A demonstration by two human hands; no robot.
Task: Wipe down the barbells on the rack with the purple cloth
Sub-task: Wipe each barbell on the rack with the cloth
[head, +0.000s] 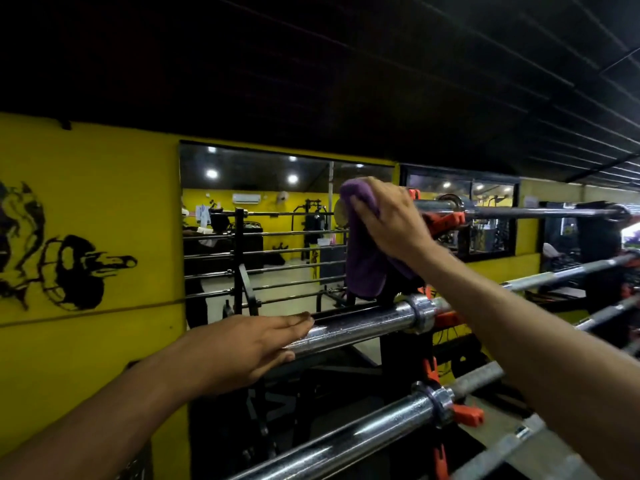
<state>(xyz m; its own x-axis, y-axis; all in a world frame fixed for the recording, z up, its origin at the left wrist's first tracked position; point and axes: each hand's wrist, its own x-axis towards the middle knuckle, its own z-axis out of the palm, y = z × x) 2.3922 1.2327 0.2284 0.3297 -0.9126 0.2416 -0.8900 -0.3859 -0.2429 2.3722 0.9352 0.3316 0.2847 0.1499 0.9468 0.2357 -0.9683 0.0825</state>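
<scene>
Right hand (388, 220) clasps the crumpled purple cloth (363, 251) over the top chrome barbell's sleeve end (519, 212); left hand (249, 344), flat and empty, steadies the second chrome barbell (363, 327); next, probably, wiping along it.

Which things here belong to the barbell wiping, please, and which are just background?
Job: purple cloth in the right hand; top barbell; second barbell under the left hand; lower barbell.
Background: mirror; wall mural.
</scene>
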